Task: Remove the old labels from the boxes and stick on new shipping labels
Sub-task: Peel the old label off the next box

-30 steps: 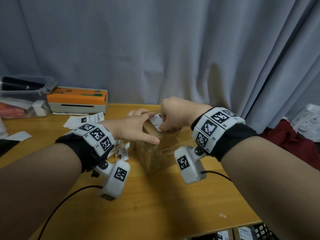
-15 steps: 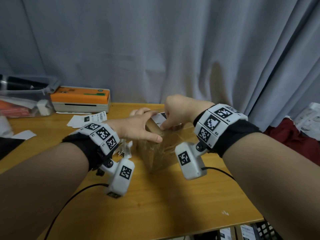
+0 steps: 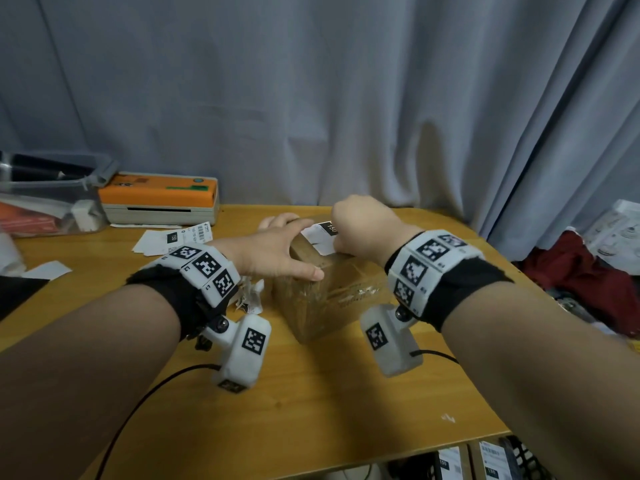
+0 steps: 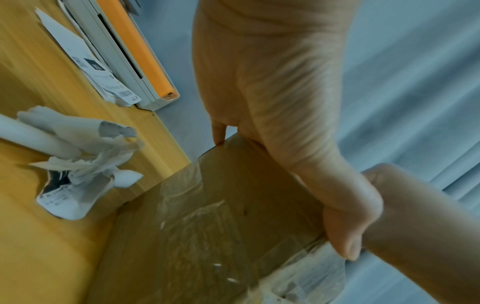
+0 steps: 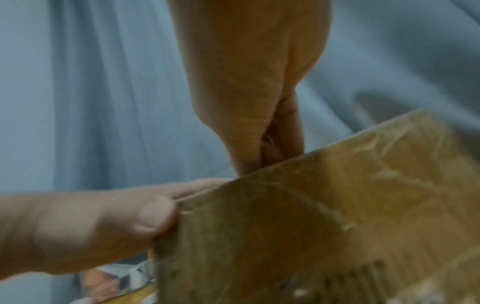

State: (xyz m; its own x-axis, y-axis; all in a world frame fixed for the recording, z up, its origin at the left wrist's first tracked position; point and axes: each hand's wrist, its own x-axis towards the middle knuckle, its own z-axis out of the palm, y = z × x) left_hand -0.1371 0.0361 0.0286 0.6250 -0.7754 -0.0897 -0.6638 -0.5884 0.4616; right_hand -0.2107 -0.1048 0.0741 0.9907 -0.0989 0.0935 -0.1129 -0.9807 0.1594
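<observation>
A brown taped cardboard box (image 3: 329, 299) stands in the middle of the wooden table (image 3: 311, 410). My left hand (image 3: 277, 251) grips its top left edge, fingers over the top and thumb against the near corner; the left wrist view shows the hand (image 4: 272, 102) on the box (image 4: 207, 226). My right hand (image 3: 367, 226) is curled on the box top and pinches the right edge of a white label (image 3: 317, 237) with a black "150" patch. The right wrist view shows its pinched fingertips (image 5: 259, 154) at the box's top edge (image 5: 311, 226).
An orange-topped label printer (image 3: 159, 199) sits at the back left, with printed labels (image 3: 169, 237) in front of it. Crumpled torn labels (image 3: 251, 299) lie left of the box. A clear plastic bin (image 3: 45, 202) is far left, red cloth (image 3: 581, 278) right, a grey curtain behind.
My right hand has shifted slightly to the right on the box top, and more of the white label shows between the hands. My left hand keeps the same hold.
</observation>
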